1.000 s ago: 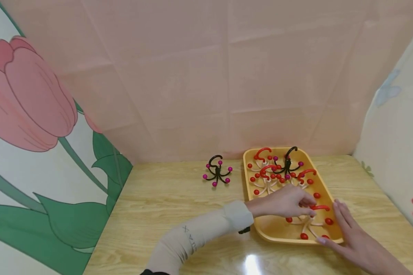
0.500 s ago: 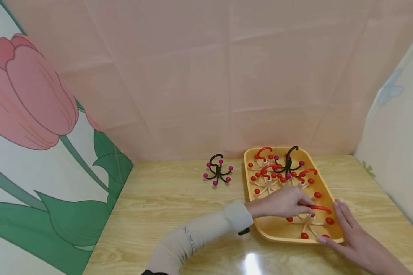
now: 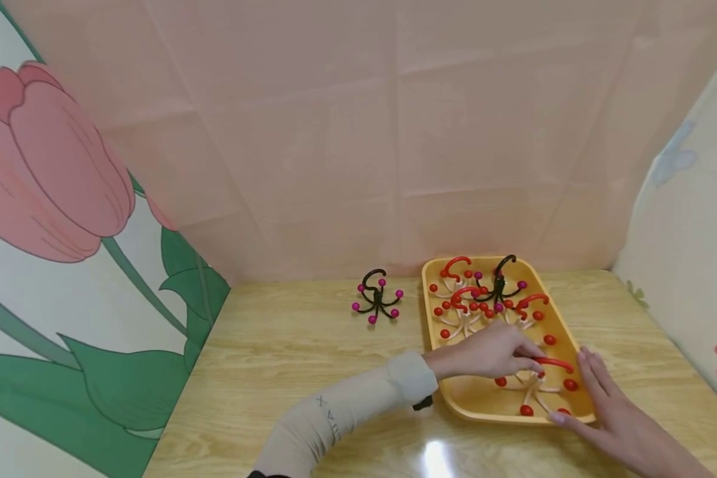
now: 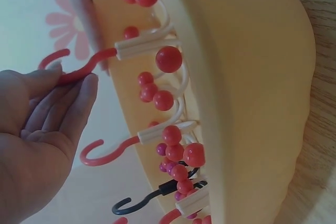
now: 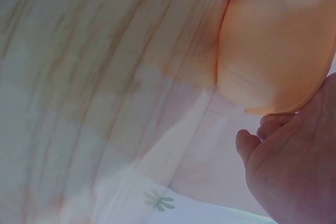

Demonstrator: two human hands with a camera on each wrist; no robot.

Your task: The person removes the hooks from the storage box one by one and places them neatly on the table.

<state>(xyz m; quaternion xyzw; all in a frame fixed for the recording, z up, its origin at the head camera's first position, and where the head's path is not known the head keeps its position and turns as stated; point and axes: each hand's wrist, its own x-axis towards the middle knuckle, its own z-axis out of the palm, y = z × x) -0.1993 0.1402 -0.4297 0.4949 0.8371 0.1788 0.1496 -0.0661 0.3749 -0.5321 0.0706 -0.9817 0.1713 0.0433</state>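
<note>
My left hand [image 3: 498,350] pinches the red hook of a white multi-arm hook hanger [image 3: 534,388] with red ball tips. That hanger stands in the front part of a yellow tray [image 3: 472,417]. The left wrist view shows thumb and fingers on the red hook [image 4: 86,69]; the white stem is below the grip. My right hand [image 3: 618,415] rests against the tray's front right corner, fingers straight along the right side and thumb at the front rim. In the right wrist view the hand [image 5: 294,169] touches the tray's outer wall [image 5: 273,45]; some fingers are hidden there.
Farther back in the tray stand several white hangers with red hooks [image 3: 466,312] and a black hanger [image 3: 499,285] with magenta tips. Another black hanger [image 3: 378,299] stands on the wooden table [image 3: 287,345], left of the tray. A pink backdrop [image 3: 334,146] rises behind.
The left fingers have closed in on the red hook, which has turned slightly and tilts a little more. The right hand and the tray have stayed in place.
</note>
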